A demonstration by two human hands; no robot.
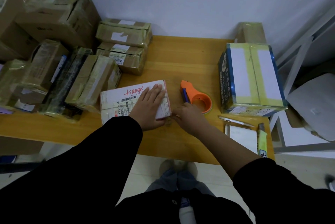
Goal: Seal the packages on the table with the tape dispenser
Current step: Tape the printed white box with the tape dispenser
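A small white package [119, 102] with red writing and a barcode label lies in the middle of the wooden table [181, 60]. My left hand [150, 104] rests flat on its top, fingers straight. My right hand [188, 116] is at the package's near right corner, fingers curled there; what they hold is too small to tell, possibly a tape end. The orange tape dispenser [197, 96] with a blue handle lies on the table just right of the package, beyond my right hand and untouched.
Several taped cardboard boxes [72, 71] are piled on the table's left half. A blue and white box [252, 78] sealed with yellowish tape stands at the right. A pen [235, 121], a notepad [243, 136] and a utility knife [262, 138] lie near the right front edge.
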